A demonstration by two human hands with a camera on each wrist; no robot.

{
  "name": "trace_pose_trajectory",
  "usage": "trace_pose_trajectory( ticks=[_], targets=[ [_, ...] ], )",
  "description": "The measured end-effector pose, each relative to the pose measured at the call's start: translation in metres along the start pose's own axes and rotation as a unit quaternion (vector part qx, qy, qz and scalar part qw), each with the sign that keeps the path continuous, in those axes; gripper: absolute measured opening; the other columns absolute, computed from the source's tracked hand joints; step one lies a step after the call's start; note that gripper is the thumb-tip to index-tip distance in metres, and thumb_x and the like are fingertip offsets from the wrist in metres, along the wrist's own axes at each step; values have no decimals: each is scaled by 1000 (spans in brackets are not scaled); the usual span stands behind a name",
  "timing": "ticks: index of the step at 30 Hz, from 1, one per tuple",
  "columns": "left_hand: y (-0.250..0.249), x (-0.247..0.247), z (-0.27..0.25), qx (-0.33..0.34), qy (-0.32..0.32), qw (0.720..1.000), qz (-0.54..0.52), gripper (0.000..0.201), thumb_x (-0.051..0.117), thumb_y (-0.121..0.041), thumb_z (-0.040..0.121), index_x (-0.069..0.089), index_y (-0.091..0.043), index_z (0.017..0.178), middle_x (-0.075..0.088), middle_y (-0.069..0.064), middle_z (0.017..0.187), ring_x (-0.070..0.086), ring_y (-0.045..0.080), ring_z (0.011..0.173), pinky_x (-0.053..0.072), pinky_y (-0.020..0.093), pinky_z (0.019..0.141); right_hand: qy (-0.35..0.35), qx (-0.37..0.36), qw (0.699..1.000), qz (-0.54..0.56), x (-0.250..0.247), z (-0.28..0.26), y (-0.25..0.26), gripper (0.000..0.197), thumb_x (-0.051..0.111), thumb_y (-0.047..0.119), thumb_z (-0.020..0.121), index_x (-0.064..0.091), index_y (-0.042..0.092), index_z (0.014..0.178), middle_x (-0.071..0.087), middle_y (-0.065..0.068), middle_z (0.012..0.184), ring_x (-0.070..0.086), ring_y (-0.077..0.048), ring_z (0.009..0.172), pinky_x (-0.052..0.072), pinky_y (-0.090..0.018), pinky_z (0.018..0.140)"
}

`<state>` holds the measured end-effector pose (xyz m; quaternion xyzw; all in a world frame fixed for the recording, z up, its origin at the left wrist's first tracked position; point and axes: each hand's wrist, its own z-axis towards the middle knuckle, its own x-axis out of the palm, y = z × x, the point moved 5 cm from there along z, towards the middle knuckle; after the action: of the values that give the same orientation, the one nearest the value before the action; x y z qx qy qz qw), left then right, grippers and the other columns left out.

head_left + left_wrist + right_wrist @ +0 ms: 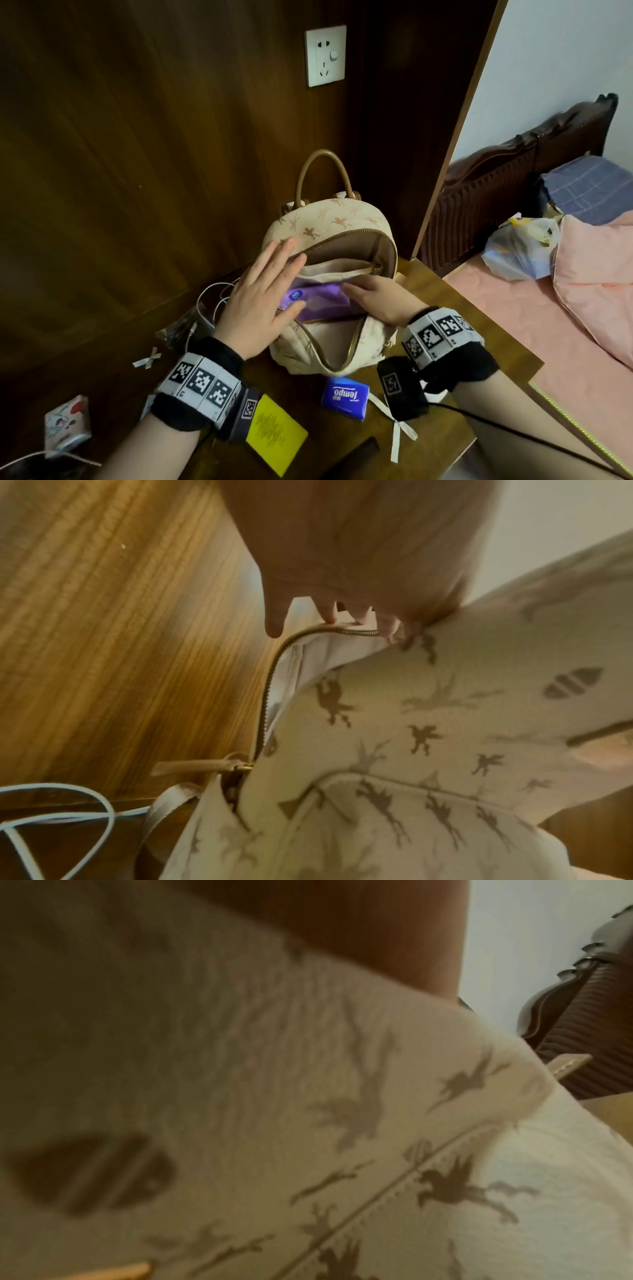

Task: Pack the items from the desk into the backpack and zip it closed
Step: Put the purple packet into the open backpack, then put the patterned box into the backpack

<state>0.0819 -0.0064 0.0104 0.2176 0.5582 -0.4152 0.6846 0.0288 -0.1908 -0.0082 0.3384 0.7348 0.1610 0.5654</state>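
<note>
A cream backpack [342, 222] printed with small winged horses stands on the desk with its main zip open. A purple packet [318, 296] lies inside the opening. My left hand [274, 284] rests flat on the bag's left rim with straight, spread fingers. In the left wrist view the left hand [339, 619] has its fingertips on the zip edge of the backpack [428, 737]. My right hand [363, 291] reaches into the opening, its fingers lying along the purple packet; its thumb is hidden. The right wrist view shows only blurred backpack [308, 1096] fabric.
On the desk in front of the bag lie a blue Tempo tissue pack [346, 397], a yellow card [277, 435], a dark comb [352, 452] and a white ribbon [397, 431]. White cable [212, 301] and a patterned box [66, 423] lie left. A bed [548, 325] is right.
</note>
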Motion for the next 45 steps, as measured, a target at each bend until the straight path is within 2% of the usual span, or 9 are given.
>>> trace_pose_trajectory(
  ticks=[4,8,14,18,22,26,29,33,45],
  targets=[
    [-5,-8,-3,-43,-50,994,-91,51,39,-39,92,41,-23,140,11,-12,156,2,3,143,14,28,112,-40,-17,996,82,-12,-8,-8,34,41,38,98,60,20,120,60,-3,121,52,-20,115,38,-34,103],
    [-9,-12,-7,-86,-96,972,-197,51,30,-46,91,59,-21,124,25,-12,153,16,2,141,22,31,113,-89,-28,987,132,-22,-15,-27,31,42,39,97,62,24,115,61,4,113,54,-15,110,41,-29,98],
    [-15,-4,-20,-98,-148,951,-251,52,27,-47,95,59,-19,125,33,-11,149,27,10,138,36,50,106,-180,-60,967,170,-30,-26,-44,24,46,30,96,64,19,108,62,6,105,55,-10,100,40,-17,81],
    [-10,-2,-39,-120,-164,952,-229,51,29,-45,93,53,-19,130,36,-8,146,30,10,136,28,39,111,-279,-95,939,179,-43,-34,-41,7,60,24,89,61,22,82,64,6,79,59,-7,72,48,-20,66],
    [8,4,-69,-184,-157,951,-193,56,36,-52,87,51,-21,131,37,-14,141,30,3,131,26,28,105,-251,-89,928,262,-44,-34,-34,20,61,24,89,59,15,71,57,13,53,48,1,49,40,-15,53],
    [27,23,-100,-227,-101,955,-163,53,46,-50,84,54,-22,127,43,-10,136,35,5,127,27,25,101,-258,-74,927,261,-28,-35,-25,26,59,27,89,54,15,67,53,9,52,47,-1,48,39,-16,53],
    [34,43,-123,-227,-3,961,-158,42,60,-32,89,52,-23,129,43,-9,137,38,12,128,30,25,102,-305,-49,909,281,-20,-43,-30,24,57,27,89,54,12,71,53,3,58,48,-10,58,41,-27,62],
    [39,63,-151,-209,116,959,-153,41,58,-33,90,51,-25,130,39,-12,139,36,9,128,32,24,105,-352,-10,882,313,1,-56,-40,23,55,29,88,52,17,69,52,2,63,46,-14,63,40,-33,66],
    [82,51,-223,-258,122,946,-153,33,56,-32,92,55,-24,124,46,-8,134,41,11,124,36,27,100,-208,90,936,270,121,-77,-35,22,57,27,90,56,14,72,60,-2,66,55,-16,64,45,-34,69]
  ],
)
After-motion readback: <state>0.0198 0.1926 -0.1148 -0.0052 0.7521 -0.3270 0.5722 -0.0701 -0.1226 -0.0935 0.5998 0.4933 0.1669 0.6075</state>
